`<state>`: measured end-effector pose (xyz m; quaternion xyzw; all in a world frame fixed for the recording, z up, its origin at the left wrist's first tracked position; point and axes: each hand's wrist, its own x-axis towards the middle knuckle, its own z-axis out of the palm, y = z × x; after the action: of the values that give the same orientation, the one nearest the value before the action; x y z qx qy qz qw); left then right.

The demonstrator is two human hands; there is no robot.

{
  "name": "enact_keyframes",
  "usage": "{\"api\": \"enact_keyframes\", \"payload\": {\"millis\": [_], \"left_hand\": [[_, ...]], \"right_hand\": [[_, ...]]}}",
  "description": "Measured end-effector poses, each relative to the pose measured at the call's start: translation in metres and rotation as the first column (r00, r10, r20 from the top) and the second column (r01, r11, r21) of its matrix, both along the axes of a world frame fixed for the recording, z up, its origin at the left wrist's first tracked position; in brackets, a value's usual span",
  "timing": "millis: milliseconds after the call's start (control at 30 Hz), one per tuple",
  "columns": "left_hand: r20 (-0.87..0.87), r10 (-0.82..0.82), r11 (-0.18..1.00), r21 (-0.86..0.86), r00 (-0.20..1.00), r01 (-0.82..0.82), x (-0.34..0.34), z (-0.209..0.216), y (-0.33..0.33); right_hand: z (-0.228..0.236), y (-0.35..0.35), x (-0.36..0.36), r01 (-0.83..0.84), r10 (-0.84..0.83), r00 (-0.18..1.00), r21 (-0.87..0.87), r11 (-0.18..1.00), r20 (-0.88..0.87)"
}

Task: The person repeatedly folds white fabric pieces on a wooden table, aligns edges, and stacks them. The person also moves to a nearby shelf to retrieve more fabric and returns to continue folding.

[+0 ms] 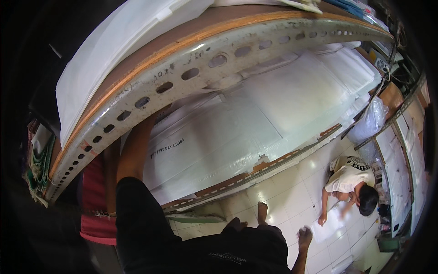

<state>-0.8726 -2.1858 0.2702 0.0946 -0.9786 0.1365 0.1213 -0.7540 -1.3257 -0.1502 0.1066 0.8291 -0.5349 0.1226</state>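
From under a black sleeve my left forearm (132, 153) reaches up into the shelf, beside large white plastic-wrapped packs (255, 118). A curved grey metal shelf beam (190, 74) with a row of slots hides most of my left hand, so its grip does not show. My right hand (305, 237) hangs low at my side over the tiled floor, well apart from the shelf. Its fingers look loosely curled, and nothing shows in them.
A co-worker (351, 182) in a light shirt bends over a white sheet (328, 228) on the pale floor tiles (292, 196). More shelving with white packs (392, 160) and a clear plastic bag (368, 119) stands at right. Red fabric (98, 205) hangs left of my arm.
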Motion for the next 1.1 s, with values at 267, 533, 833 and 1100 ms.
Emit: {"api": "enact_keyframes", "payload": {"millis": [267, 533, 833, 1100], "left_hand": [[0.009, 0.168, 0.973, 0.155, 0.986, -0.168, 0.099, 0.001, 0.007], [0.048, 0.293, 0.913, 0.283, 0.955, -0.294, 0.117, -0.019, 0.027], [0.116, 0.41, 0.838, 0.343, 0.905, -0.424, 0.162, -0.026, 0.056], [0.121, 0.38, 0.819, 0.417, 0.917, -0.395, 0.148, -0.034, 0.066]], "right_hand": [[0.373, -0.238, -0.171, -0.663, 0.555, 0.715, -0.16, 0.732, -0.426], [0.436, -0.519, -0.254, -0.836, 0.517, 0.02, 0.27, 0.478, -0.855], [0.355, -0.581, -0.266, -0.581, 0.932, -0.161, 0.794, 0.176, -0.324], [0.378, -0.548, -0.303, -0.516, 0.947, -0.081, 0.826, 0.228, -0.312]]}}
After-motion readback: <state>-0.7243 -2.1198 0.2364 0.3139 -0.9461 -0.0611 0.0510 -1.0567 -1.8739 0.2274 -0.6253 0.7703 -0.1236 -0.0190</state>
